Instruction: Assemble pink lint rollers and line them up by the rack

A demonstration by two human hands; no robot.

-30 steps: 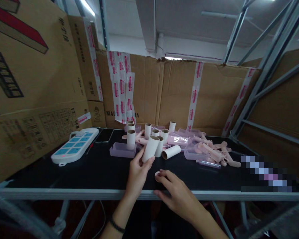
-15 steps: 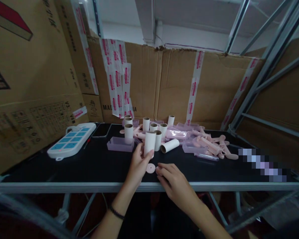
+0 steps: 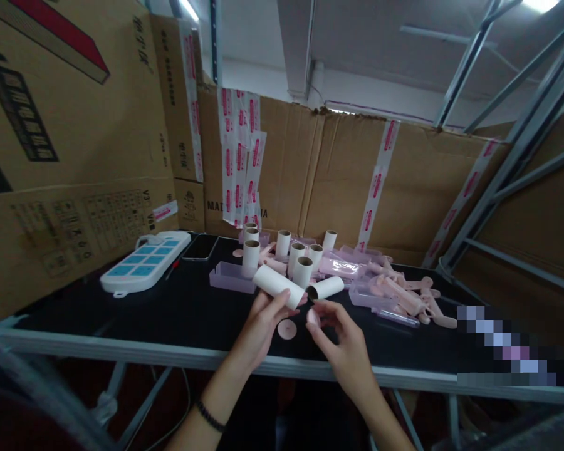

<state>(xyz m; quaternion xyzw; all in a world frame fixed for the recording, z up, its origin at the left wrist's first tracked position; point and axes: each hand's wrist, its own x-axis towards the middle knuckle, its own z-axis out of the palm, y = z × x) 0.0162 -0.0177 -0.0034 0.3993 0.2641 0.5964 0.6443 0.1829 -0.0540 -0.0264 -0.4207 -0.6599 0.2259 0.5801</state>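
My left hand (image 3: 264,316) is closed round a white cardboard tube (image 3: 278,286), which is tilted so that its right end points down toward my other hand. Between the thumb and fingers of my right hand (image 3: 338,329) is a small pink disc (image 3: 313,317), held on edge near that end of the tube but apart from it. A second pink disc (image 3: 287,329) with a small centre hole lies flat on the black tabletop below my hands. Just behind, another white tube (image 3: 326,288) lies on its side, and one more tube (image 3: 303,272) stands upright.
Several upright tubes (image 3: 250,255) stand farther back. A lilac plastic tray (image 3: 232,277) sits left of them, and a pile of pink plastic parts (image 3: 404,291) spreads right. A white power strip (image 3: 145,262) and a phone (image 3: 200,247) lie left. Cardboard walls (image 3: 282,163) enclose the back.
My left hand has tipped the tube from upright to slanting. My right hand has lifted a pink disc off the tabletop and turned it on edge. The camera view has shifted slightly.
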